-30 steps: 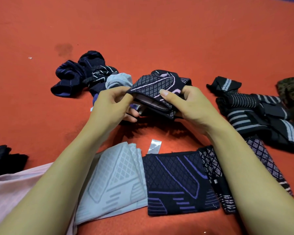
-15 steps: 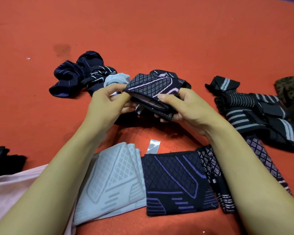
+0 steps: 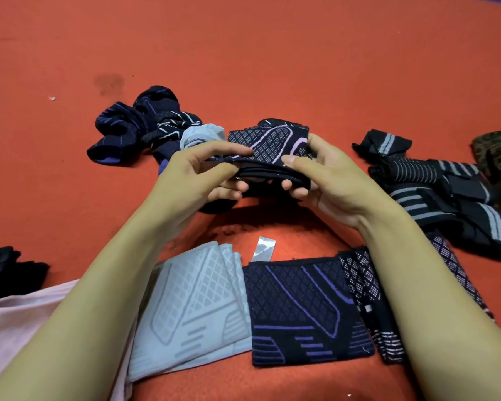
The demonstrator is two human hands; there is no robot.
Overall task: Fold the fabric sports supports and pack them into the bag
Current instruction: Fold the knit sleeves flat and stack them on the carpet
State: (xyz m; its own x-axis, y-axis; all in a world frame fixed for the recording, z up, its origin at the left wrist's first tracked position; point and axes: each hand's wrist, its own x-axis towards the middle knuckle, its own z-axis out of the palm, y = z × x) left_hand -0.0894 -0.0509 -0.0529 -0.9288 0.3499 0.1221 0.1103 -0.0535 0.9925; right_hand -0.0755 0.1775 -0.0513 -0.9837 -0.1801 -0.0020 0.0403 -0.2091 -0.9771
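Both hands hold one black support with a pink diamond pattern [image 3: 272,143] above the red floor. My left hand [image 3: 203,175] pinches its left edge, thumb on top. My right hand [image 3: 321,172] pinches its right edge the same way. The support is doubled over, its layered edges facing me. Close in front of me lie folded supports: a grey one [image 3: 194,308], a black and purple one [image 3: 301,311], and a black and white dotted one [image 3: 368,296] partly under my right forearm. No bag is clearly visible.
A heap of dark blue crumpled supports [image 3: 136,125] lies behind my left hand. Black supports with grey stripes [image 3: 434,186] pile up at the right. Pale pink fabric [image 3: 18,319] sits at the lower left, dark fabric [image 3: 6,270] at the left edge. A small white tag [image 3: 263,249] lies on the floor.
The open end of the held support has been pressed flat, its layers now squeezed together. Both hands have turned it flatter, patterned face up, and stayed in the same place.
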